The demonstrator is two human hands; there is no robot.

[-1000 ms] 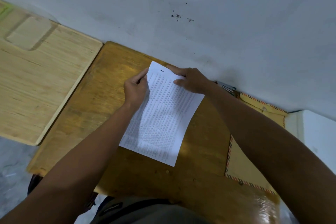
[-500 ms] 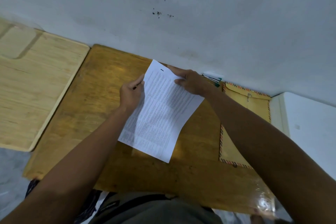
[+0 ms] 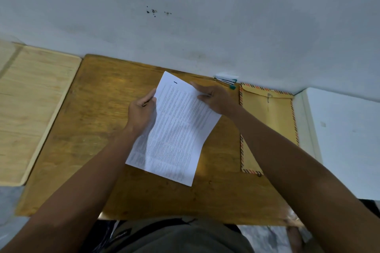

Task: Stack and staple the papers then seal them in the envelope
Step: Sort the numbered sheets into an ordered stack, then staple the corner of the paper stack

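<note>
White printed papers (image 3: 176, 129) are held slightly above the brown wooden desk (image 3: 92, 129), with a dark staple mark near their top edge. My left hand (image 3: 141, 111) grips their left edge, fingers curled round it. My right hand (image 3: 213, 98) holds the upper right edge, thumb on the page. A brown envelope (image 3: 265, 121) with a striped border lies flat on the desk to the right, partly under my right forearm. A stapler (image 3: 226, 81) with a teal tip lies against the wall behind my right hand.
A pale wooden board (image 3: 30, 109) adjoins the desk on the left. A white surface (image 3: 339, 139) stands to the right of the envelope. The grey wall (image 3: 185, 16) runs along the desk's far edge.
The view has shifted so the desk sits more level and the envelope shows more fully. The papers have bent and lifted a little between my hands.
</note>
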